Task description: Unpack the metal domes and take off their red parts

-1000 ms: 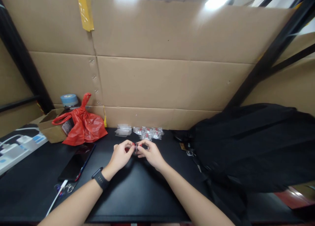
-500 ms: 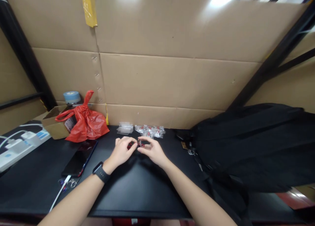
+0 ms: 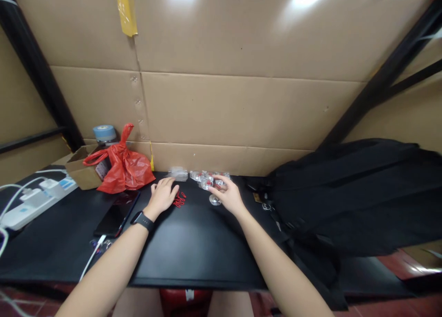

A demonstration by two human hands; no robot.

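Black tabletop [image 3: 193, 252], red cord [image 3: 179, 200] beside spread left hand [image 3: 161, 198], right hand [image 3: 229, 197] by clear packets [image 3: 198, 175], grip unclear

Cord [image 3: 179, 200]: flat on the counter [image 3: 193, 252], between the two hands.
Left hand [image 3: 160, 198]: just left of the cord.
Right hand [image 3: 228, 196]: right of the cord, in front of the packets [image 3: 198, 175].
Disc [image 3: 215, 200]: right of the cord, below the right hand's fingers.
Sleeves [image 3: 179, 174]: behind the cord, with the packets just right of them.
Cardboard wall [image 3: 221, 109]: behind the cord, beyond sleeves and packets.
Carrier bag [image 3: 129, 172]: left of and behind the cord, in front of the box [image 3: 83, 175].
Phone [image 3: 116, 214]: left of the cord, past the left hand.
Power strip [image 3: 37, 207]: far left of the cord.
Backpack [image 3: 362, 197]: well right of the cord.
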